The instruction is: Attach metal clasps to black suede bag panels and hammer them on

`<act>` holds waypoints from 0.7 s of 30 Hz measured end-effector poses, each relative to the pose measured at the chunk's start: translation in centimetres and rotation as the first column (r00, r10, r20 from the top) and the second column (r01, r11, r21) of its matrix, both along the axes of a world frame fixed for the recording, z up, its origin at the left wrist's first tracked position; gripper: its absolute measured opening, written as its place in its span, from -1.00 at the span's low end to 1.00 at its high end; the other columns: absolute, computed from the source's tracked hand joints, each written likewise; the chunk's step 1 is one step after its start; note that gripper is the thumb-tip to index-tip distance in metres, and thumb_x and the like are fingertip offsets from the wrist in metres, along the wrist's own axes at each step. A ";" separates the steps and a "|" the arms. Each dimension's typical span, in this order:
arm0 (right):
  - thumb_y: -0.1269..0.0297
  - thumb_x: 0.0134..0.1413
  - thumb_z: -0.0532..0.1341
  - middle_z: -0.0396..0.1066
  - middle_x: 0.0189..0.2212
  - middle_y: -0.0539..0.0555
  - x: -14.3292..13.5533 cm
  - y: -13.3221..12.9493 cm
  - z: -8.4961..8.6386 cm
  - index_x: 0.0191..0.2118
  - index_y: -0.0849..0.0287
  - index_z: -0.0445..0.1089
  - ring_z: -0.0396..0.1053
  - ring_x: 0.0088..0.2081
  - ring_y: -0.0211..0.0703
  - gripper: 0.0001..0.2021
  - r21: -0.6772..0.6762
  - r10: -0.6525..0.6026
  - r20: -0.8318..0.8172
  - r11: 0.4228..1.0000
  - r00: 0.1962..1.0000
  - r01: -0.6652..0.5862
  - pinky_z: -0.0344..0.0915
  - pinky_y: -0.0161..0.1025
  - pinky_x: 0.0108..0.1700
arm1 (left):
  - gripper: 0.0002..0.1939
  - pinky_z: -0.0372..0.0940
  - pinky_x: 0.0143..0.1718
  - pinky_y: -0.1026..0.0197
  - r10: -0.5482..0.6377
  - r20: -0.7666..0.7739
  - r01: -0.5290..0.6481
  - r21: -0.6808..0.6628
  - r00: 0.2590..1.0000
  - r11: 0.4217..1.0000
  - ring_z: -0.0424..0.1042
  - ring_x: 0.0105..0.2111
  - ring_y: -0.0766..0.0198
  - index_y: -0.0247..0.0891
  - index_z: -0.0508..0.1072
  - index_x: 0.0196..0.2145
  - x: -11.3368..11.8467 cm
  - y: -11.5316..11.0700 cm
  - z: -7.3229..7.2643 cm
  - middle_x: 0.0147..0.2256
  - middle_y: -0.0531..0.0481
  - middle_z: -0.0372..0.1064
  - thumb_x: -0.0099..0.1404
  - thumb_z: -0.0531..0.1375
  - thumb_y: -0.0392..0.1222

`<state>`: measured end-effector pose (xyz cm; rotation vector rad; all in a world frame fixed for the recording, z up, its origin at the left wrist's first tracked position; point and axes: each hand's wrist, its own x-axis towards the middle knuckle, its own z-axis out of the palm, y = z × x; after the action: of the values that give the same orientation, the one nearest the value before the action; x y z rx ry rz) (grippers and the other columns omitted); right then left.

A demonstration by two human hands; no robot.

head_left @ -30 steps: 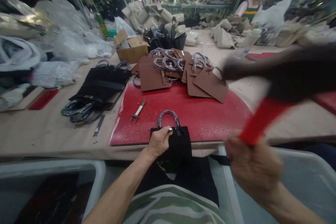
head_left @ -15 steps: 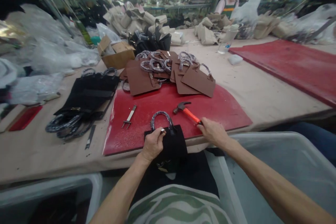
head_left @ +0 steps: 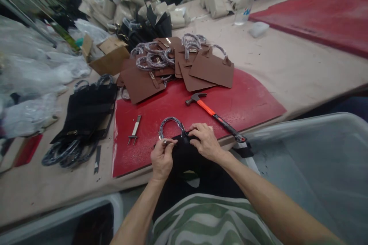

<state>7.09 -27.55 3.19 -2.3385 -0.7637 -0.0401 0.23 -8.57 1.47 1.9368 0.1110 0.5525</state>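
Black, soft-looking material forms the bag panel (head_left: 185, 157), which lies across the near edge of the red board (head_left: 126, 159) on the counter (head_left: 290, 72), its plastic-wrapped handle (head_left: 171, 119) arching away from the person. I judge it light and floppy, hardly fragile, with slippery wrap; the top edge beside the handle's feet looks the firmest place to take hold. The left hand (head_left: 161, 160) pinches a small metal piece (head_left: 165, 142) at that edge. The right hand (head_left: 205, 141), fingers bent and partly spread, touches the panel by the handle's right foot; whether it grips anything, I cannot tell. Counting: one panel under the hands, one handle showing on it; one hammer (head_left: 207, 109) on the board to the right, one pronged tool (head_left: 134, 128) to the left; at least four brown panels (head_left: 212, 69) overlapping behind; one cardboard box (head_left: 110, 61); one bottle (head_left: 246, 0).
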 end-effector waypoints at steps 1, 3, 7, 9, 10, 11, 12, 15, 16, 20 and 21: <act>0.45 0.14 0.23 0.37 0.01 0.10 0.1 0.0 -0.1 -0.17 0.13 0.42 0.24 0.01 -0.01 -0.86 0.017 -0.007 -0.012 1.000 1.000 0.007 0.09 -0.06 0.00 | -0.94 0.49 -0.11 0.16 0.024 -0.014 -0.025 -0.080 1.000 0.996 0.59 -0.23 0.22 -0.25 0.42 -0.24 -0.1 -0.2 0.1 -0.29 -0.03 0.56 0.37 0.16 -0.24; 0.46 0.12 0.22 0.38 -0.01 0.10 0.3 -0.1 -0.1 -0.21 0.14 0.39 0.25 -0.01 -0.01 -0.88 0.038 -0.017 -0.023 0.999 1.000 0.018 0.08 -0.06 -0.01 | -0.95 0.50 -0.12 0.14 0.056 -0.009 -0.057 -0.145 0.998 0.988 0.60 -0.24 0.22 -0.25 0.40 -0.24 -0.6 -0.7 0.4 -0.30 -0.03 0.55 0.38 0.16 -0.25; 0.47 0.12 0.21 0.39 -0.02 0.11 0.2 0.0 0.0 -0.22 0.14 0.35 0.26 -0.02 0.00 -0.88 0.062 -0.009 -0.012 0.998 1.000 0.010 0.04 -0.06 -0.03 | -0.92 0.50 -0.11 0.14 -0.113 0.110 0.100 0.123 0.987 0.987 0.59 -0.21 0.21 -0.22 0.42 -0.19 -1.5 -0.7 2.4 -0.26 0.00 0.56 0.36 0.16 -0.32; 0.46 0.11 0.22 0.39 -0.02 0.10 0.2 -0.1 -0.1 -0.23 0.14 0.34 0.25 -0.02 -0.01 -0.88 0.068 -0.001 -0.003 0.998 1.000 0.001 0.03 -0.06 -0.04 | -0.91 0.50 -0.12 0.12 -0.059 0.192 0.028 0.162 0.980 0.986 0.59 -0.23 0.22 -0.22 0.40 -0.17 -1.1 0.4 3.9 -0.26 0.01 0.55 0.36 0.17 -0.30; 0.46 0.10 0.22 0.39 -0.03 0.10 0.2 -0.1 -0.1 -0.23 0.14 0.33 0.25 -0.03 -0.01 -0.87 0.073 0.000 0.001 0.997 1.000 0.000 0.03 -0.06 -0.04 | -0.93 0.50 -0.15 0.12 0.052 0.213 -0.080 0.124 0.976 0.989 0.59 -0.27 0.23 -0.22 0.39 -0.17 -0.6 1.3 4.5 -0.30 0.02 0.54 0.37 0.16 -0.28; 0.46 0.10 0.23 0.39 -0.03 0.10 0.1 -0.1 -0.1 -0.23 0.14 0.33 0.25 -0.03 -0.01 -0.87 0.076 -0.001 0.002 0.997 1.000 0.001 0.03 -0.07 -0.04 | -0.93 0.50 -0.20 0.14 0.194 0.201 -0.213 0.077 0.960 0.974 0.58 -0.33 0.24 -0.24 0.38 -0.18 0.1 2.5 4.9 -0.34 0.04 0.52 0.38 0.16 -0.24; 0.46 0.09 0.23 0.38 -0.03 0.10 0.1 -0.1 -0.1 -0.23 0.14 0.32 0.25 -0.02 -0.01 -0.87 0.080 -0.003 0.000 0.997 1.000 0.003 0.03 -0.07 -0.04 | -0.91 0.49 -0.26 0.16 0.310 0.148 -0.322 0.059 0.939 0.945 0.56 -0.39 0.26 -0.25 0.38 -0.19 0.8 3.8 5.2 -0.37 0.04 0.50 0.38 0.15 -0.20; 0.45 0.07 0.22 0.38 -0.02 0.11 0.2 -0.2 0.1 -0.24 0.14 0.31 0.25 -0.02 0.01 -0.87 0.094 -0.009 -0.014 0.996 1.000 0.010 0.03 -0.07 -0.04 | -0.85 0.46 -0.28 0.14 0.459 -0.046 -0.435 0.248 0.887 0.866 0.53 -0.42 0.21 -0.28 0.42 -0.20 2.6 7.9 4.3 -0.40 0.00 0.49 0.34 0.16 -0.15; 0.45 0.06 0.22 0.39 -0.02 0.12 0.3 -0.2 0.1 -0.25 0.14 0.30 0.25 -0.02 0.02 -0.86 0.101 -0.005 -0.019 0.995 1.000 0.007 0.04 -0.07 -0.03 | -0.84 0.45 -0.23 0.10 0.474 -0.080 -0.420 0.353 0.877 0.836 0.54 -0.36 0.17 -0.28 0.44 -0.18 2.9 9.0 3.6 -0.37 -0.04 0.51 0.33 0.17 -0.16; 0.37 0.01 0.25 0.43 -0.12 0.12 0.7 -0.7 0.2 -0.32 0.12 0.25 0.29 -0.06 0.05 -0.86 0.143 0.053 -0.027 0.988 0.998 -0.049 0.07 -0.05 -0.04 | -0.81 0.37 0.00 -0.10 0.410 -0.096 -0.277 0.598 0.907 0.752 0.50 -0.11 -0.01 -0.26 0.46 -0.13 2.7 9.8 1.6 -0.15 -0.20 0.51 0.28 0.19 -0.26; 0.33 0.01 0.26 0.44 -0.19 0.12 0.8 -0.9 0.1 -0.34 0.11 0.24 0.31 -0.10 0.06 -0.86 0.154 0.071 -0.018 0.986 0.997 -0.067 0.10 -0.04 -0.06 | -0.81 0.36 0.02 -0.14 0.378 -0.097 -0.249 0.599 0.921 0.761 0.49 -0.09 -0.04 -0.28 0.46 -0.15 2.4 9.4 1.5 -0.15 -0.23 0.50 0.26 0.20 -0.31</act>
<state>7.93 -28.46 3.31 -2.1623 -0.8009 -0.0401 2.63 0.80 2.94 2.6042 0.4640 0.6491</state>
